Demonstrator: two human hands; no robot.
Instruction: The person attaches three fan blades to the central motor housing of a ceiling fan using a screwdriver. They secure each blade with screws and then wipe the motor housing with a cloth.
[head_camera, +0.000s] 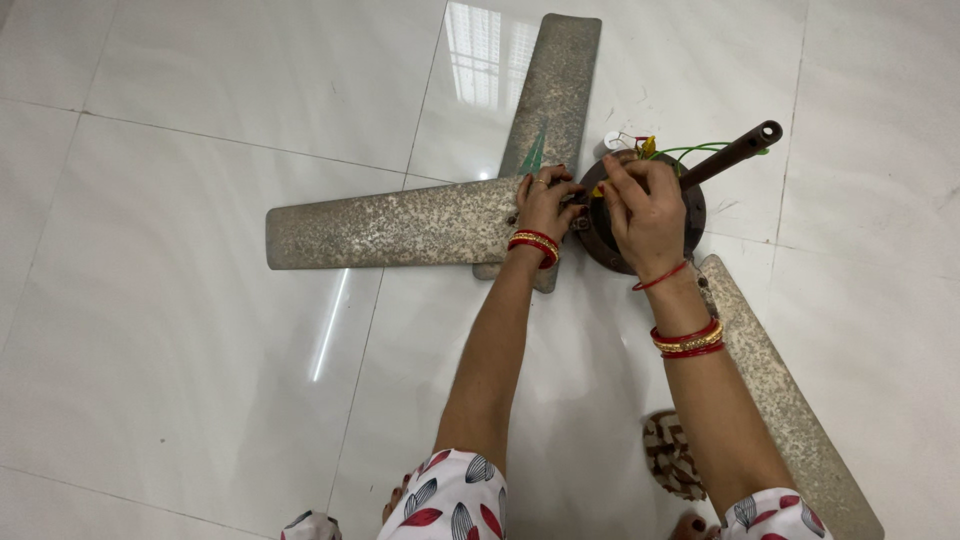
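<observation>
- Two bare hands work at the hub (690, 215) of a ceiling fan that lies flat on a white tiled floor (200, 130).
- Left hand (545, 205): forearm stretched forward, wrist with red and gold bangles; fingers curled, grip closed where the left blade (395, 225) meets the hub. What the fingertips pinch is too small to tell.
- Right hand (645, 210): forearm stretched forward, back of the hand up, resting on top of the hub; fingers bent down, grip closed on something small at its upper edge, hidden by the hand.
- Hub: dark, round, just ahead of the person; a brown rod (730, 155) sticks out to the upper right, with green, red and yellow wires (690, 150) beside it.
- Blades: three, speckled and worn; the second (555, 90) points away, the third (790, 400) runs under the right forearm.
</observation>
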